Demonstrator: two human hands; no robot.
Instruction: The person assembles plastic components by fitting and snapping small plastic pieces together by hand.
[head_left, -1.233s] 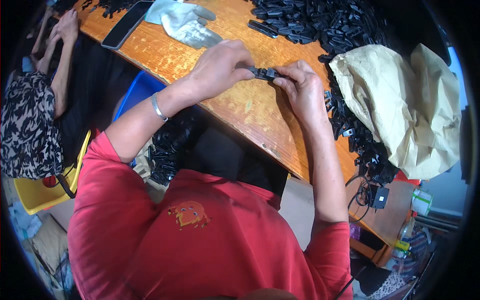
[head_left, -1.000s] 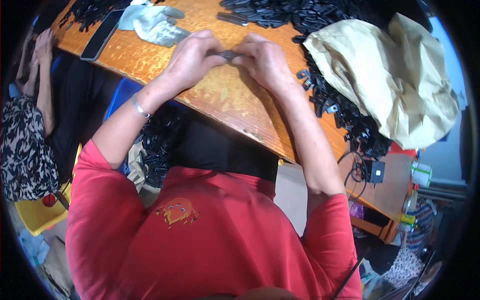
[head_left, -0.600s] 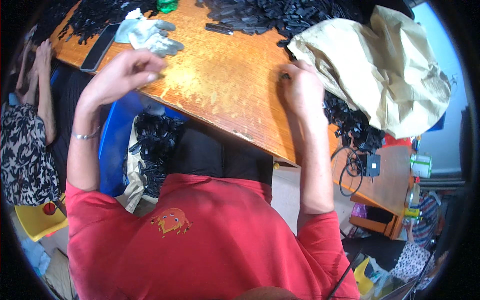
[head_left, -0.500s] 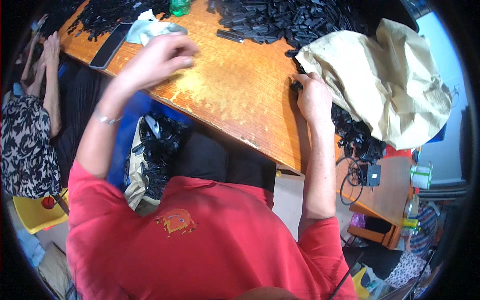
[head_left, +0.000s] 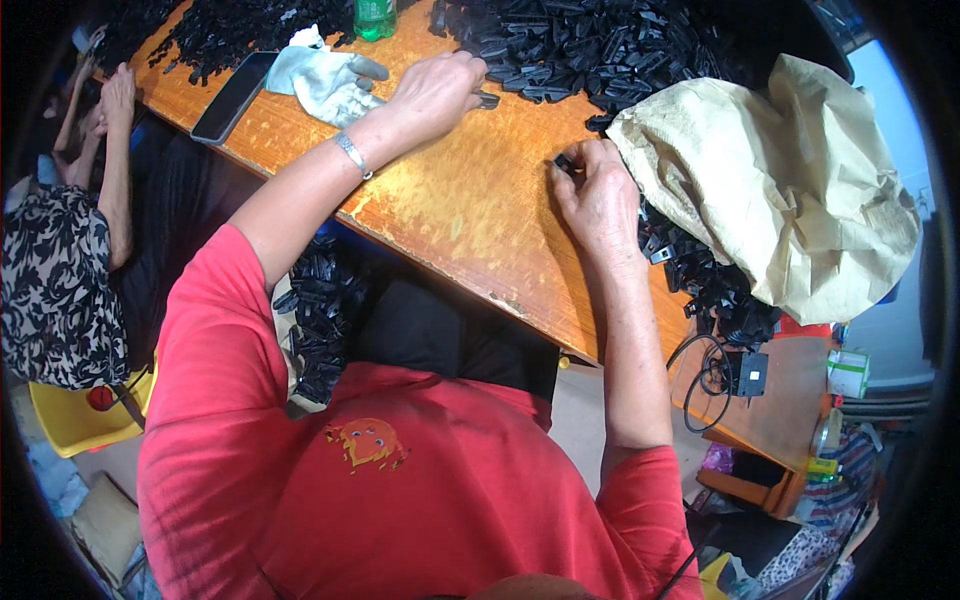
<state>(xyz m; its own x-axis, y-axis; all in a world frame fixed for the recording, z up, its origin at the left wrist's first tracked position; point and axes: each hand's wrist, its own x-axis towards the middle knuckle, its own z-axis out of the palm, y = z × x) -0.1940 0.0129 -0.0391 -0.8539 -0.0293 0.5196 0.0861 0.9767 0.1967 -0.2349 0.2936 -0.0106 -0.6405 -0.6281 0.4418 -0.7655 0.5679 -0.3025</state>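
My left hand (head_left: 432,94) is closed at the near edge of the big heap of small black plastic pieces (head_left: 560,45), its fingertips on a dark elongated piece (head_left: 488,101). My right hand (head_left: 607,198) pinches a small black plastic piece (head_left: 566,162) between thumb and fingers, just above the wooden table (head_left: 470,200). Beside that hand lies a crumpled beige sack (head_left: 770,190), with more black pieces (head_left: 700,270) spilling out under its edge. A grey-white work glove (head_left: 325,85) rests left of my left hand.
A dark phone (head_left: 235,98) and a green bottle (head_left: 375,18) stand or lie toward the back left. Below the table edge, a bag of black pieces (head_left: 325,310) sits by my legs. A cable with a black box (head_left: 748,374) is at right. Another person's arm (head_left: 117,170) shows at far left.
My left hand has swung right and forward from above the glove's edge to the dark piece near the heap. My right hand has drawn slightly left from the sack with a small black piece.
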